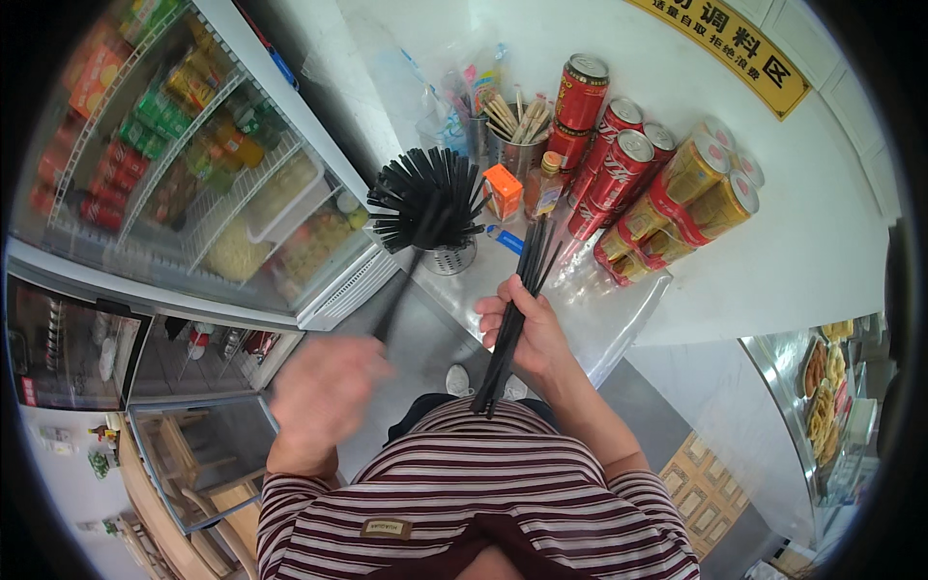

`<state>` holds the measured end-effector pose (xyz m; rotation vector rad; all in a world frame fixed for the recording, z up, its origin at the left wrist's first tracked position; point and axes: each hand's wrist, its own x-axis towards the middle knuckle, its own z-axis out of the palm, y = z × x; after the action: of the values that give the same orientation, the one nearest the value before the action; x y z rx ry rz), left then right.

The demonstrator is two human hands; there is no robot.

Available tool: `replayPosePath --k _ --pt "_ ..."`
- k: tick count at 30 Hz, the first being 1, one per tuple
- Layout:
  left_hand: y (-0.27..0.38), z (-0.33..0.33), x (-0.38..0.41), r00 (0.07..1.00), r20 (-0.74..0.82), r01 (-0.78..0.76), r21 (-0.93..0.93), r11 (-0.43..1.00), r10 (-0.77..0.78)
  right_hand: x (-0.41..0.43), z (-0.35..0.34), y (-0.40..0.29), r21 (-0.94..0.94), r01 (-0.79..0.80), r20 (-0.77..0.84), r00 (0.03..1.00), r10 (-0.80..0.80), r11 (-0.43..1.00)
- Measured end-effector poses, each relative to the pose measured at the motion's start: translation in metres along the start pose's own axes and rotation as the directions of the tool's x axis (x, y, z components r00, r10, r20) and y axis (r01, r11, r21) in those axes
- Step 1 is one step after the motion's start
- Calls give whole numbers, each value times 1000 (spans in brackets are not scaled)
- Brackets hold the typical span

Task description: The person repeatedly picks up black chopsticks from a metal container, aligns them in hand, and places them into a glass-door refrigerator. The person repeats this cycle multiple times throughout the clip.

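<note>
My right hand (533,326) grips a bundle of black chopsticks (511,333), their upper ends fanned slightly over the steel table (573,312). Blurred by motion, my left hand (326,391) holds one or more dark chopsticks (400,297) that slant up toward a perforated metal holder (451,259). That holder is packed with black chopsticks (428,196) standing on end and splayed outward. The blur hides how many sticks are in my left hand and whether their tips touch those in the holder.
Behind the holder stand a metal cup of wooden sticks (518,138), an orange box (502,190), a small bottle (544,185), red drink cans (620,167) and wrapped gold cans (681,203). A glass-door drinks fridge (319,138) borders the left. Food trays (823,391) lie far right.
</note>
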<state>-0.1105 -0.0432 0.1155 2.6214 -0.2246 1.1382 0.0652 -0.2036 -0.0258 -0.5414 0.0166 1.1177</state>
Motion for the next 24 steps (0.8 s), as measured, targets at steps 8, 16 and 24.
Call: replayPosePath --k 8,16,24 --pt "7 84 -42 905 83 -345 -429 835 417 2 6 5 6 38 -163 986 -36 999" --pt "-35 131 -41 938 72 342 -331 880 -338 -8 -19 0 73 136 -168 978 -123 988" --pt "-75 178 -22 870 11 483 -211 850 -492 -15 -31 3 92 161 -193 971 -141 983"
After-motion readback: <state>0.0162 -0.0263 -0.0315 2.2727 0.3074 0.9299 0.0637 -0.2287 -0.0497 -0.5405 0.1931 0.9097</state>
